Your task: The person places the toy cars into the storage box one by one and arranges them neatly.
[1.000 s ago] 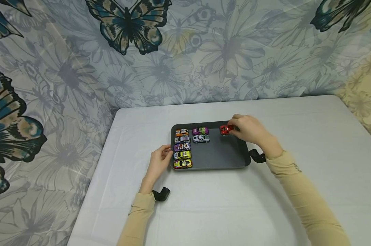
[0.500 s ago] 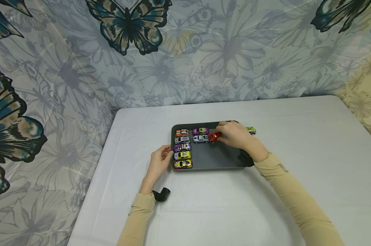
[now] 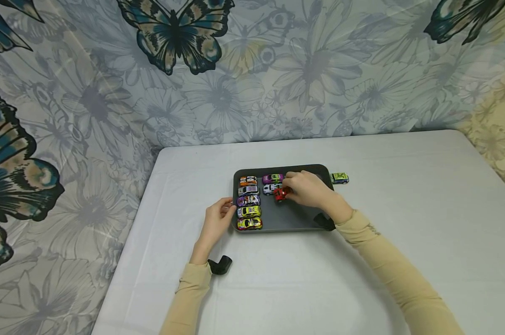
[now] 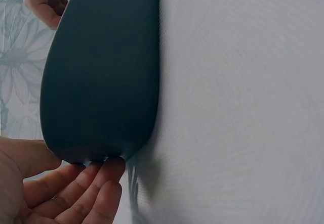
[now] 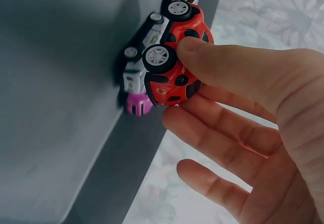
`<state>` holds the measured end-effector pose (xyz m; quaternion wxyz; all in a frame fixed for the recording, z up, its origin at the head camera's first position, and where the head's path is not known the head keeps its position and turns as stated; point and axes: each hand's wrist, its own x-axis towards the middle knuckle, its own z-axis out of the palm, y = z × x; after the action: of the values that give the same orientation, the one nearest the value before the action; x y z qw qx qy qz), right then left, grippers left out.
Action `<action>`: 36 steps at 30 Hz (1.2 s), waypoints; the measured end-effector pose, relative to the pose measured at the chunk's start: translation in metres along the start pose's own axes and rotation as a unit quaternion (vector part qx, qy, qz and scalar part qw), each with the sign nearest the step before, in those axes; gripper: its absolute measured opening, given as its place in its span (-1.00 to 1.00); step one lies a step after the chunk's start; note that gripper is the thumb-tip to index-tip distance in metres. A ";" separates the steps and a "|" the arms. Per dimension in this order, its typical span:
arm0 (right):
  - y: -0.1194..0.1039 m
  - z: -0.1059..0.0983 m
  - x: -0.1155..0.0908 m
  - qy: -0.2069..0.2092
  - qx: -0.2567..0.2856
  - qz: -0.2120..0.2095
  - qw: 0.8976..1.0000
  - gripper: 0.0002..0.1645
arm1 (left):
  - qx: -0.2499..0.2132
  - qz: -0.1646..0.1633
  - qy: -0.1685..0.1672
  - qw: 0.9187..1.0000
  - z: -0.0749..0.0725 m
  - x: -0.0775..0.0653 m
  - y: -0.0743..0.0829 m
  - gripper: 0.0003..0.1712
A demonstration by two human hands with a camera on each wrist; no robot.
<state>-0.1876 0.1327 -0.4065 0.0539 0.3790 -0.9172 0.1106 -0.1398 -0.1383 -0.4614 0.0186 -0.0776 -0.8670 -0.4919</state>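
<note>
My right hand [image 3: 308, 190] pinches a red toy car [image 5: 179, 64] between thumb and fingers, above the dark grey baking tray [image 3: 294, 218]. In the right wrist view, the red car is tilted and overlaps a white toy car [image 5: 136, 77]; a pink-purple toy car [image 5: 139, 104] shows past it. My left hand [image 3: 216, 218] is at the tray's left end. In the left wrist view, its fingertips [image 4: 114, 166] touch the tray's outer wall, with the thumb beside the rim. Several toy cars, including a yellow one [image 3: 249, 224], form a column along the tray's left side.
A green toy car [image 3: 340, 177] stands on the white-covered table [image 3: 252, 288], just past the tray's right end. Behind the table hangs a cloth [image 3: 311, 70] printed with flowers and butterflies. Black wrist mounts [image 3: 220, 264] project from both wrists.
My right hand has carried the red car leftward and a little nearer, to the white car. The green car beyond the tray has come into sight. The left hand stays at the tray.
</note>
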 end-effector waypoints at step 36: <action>-0.006 0.018 0.022 -0.089 0.062 0.016 0.994 -0.84 | -0.006 -0.010 0.000 1.000 0.001 0.001 -0.002 -0.69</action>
<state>-0.1991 0.1098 -0.4188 -0.0536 0.3755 -0.9155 0.1340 -0.1406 -0.1386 -0.4631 0.0128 -0.0688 -0.8646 -0.4976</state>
